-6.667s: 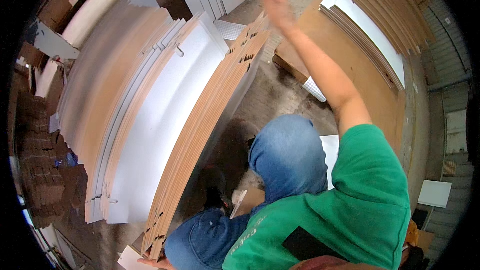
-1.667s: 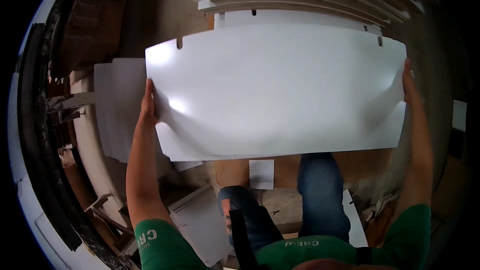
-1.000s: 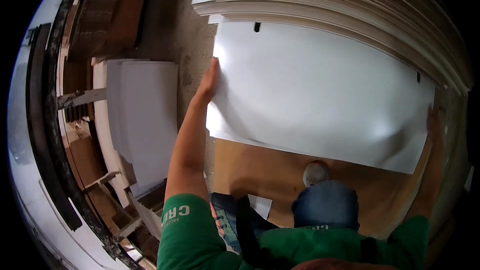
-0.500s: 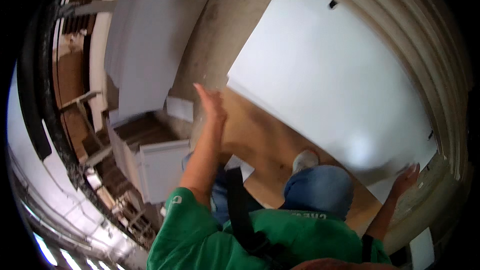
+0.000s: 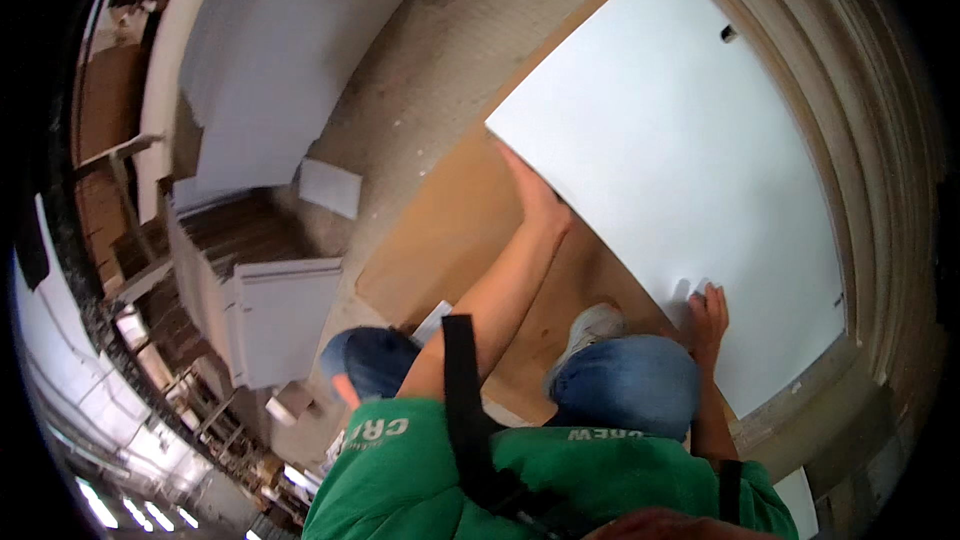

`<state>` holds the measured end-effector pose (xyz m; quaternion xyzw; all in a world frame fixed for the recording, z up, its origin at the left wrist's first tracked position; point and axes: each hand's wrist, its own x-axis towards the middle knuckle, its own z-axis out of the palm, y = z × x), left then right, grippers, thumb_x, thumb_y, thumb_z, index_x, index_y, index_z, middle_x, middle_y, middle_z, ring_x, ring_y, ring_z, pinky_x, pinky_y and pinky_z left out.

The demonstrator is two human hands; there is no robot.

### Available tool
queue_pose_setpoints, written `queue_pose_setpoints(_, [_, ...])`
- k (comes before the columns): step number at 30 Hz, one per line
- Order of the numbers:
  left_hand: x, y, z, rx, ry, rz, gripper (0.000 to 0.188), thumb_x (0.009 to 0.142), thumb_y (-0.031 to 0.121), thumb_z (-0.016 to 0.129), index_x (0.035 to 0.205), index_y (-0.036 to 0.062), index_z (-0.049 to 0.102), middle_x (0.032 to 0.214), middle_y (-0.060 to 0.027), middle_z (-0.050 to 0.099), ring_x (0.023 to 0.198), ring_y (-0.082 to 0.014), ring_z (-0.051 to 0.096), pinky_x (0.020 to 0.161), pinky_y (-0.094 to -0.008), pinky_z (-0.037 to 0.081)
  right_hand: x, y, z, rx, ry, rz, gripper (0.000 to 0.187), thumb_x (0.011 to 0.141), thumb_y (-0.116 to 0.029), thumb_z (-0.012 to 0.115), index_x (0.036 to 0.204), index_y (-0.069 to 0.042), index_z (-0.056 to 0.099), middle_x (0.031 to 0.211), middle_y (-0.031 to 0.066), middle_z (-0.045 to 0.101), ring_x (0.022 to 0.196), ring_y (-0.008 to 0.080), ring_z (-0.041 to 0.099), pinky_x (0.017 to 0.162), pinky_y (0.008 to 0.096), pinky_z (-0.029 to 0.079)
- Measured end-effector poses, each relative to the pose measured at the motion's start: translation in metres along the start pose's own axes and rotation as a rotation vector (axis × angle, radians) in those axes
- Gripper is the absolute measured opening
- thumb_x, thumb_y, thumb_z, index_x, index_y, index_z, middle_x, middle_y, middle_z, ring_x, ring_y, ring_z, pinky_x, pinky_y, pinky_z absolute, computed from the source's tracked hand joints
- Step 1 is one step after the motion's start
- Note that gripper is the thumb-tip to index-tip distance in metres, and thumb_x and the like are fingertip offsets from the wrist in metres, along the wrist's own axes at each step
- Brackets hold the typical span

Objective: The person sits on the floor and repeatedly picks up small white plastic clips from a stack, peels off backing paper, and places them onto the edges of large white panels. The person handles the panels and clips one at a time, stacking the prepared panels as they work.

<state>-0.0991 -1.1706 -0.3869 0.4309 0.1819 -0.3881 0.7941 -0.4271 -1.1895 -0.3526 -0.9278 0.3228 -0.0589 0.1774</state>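
Note:
A large white panel (image 5: 690,150) lies tilted across the view in front of me, with a small dark hole near its far end. My left hand (image 5: 542,198) is at its left edge near the corner; the fingers go under the edge and are partly hidden. Farther right along the near edge, my right hand (image 5: 708,312) has its fingers bent over the top face, with the thumb out of sight. A brown board (image 5: 450,230) lies on the floor beneath the panel and my legs.
At the left stand large grey-white sheets (image 5: 290,50), a small loose white piece (image 5: 330,188) and an open-topped white box-like unit (image 5: 290,320). Long stacked boards (image 5: 850,90) curve along the right. My knee (image 5: 630,385) is close to the panel's near edge.
My left hand has moved from the air onto the panel's left edge. My right hand has shifted left along the near edge. The view has moved, and more brown board shows beside the panel.

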Motion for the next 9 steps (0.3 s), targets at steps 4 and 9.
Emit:
queue_pose_setpoints(4, [-0.018,-0.006,-0.042,0.13,-0.061,-0.112,0.089,0.08,0.072,0.023,0.14,0.0091,0.008,0.144,-0.0113,0.016,0.127,-0.0273,0.026,0.102,-0.0411,0.025,-0.017,0.001,0.004,-0.527,-0.004,-0.075,0.062,0.072,-0.022,0.069,0.125,-0.014,0.039,0.135,0.0156,0.03,0.124,0.0383,0.029,0.091,0.0554,0.032])
queue_pose_setpoints(9, [-0.067,0.007,-0.073,0.101,-0.173,-0.614,0.097,0.074,0.076,0.028,0.14,0.0099,0.001,0.146,-0.0152,0.001,0.133,-0.0326,0.013,0.105,-0.0463,0.016,-0.008,-0.015,-0.02,-0.299,-0.083,-0.027,0.068,0.074,-0.022,0.069,0.131,-0.018,0.032,0.142,0.0139,0.02,0.128,0.0379,0.022,0.093,0.0609,0.026])
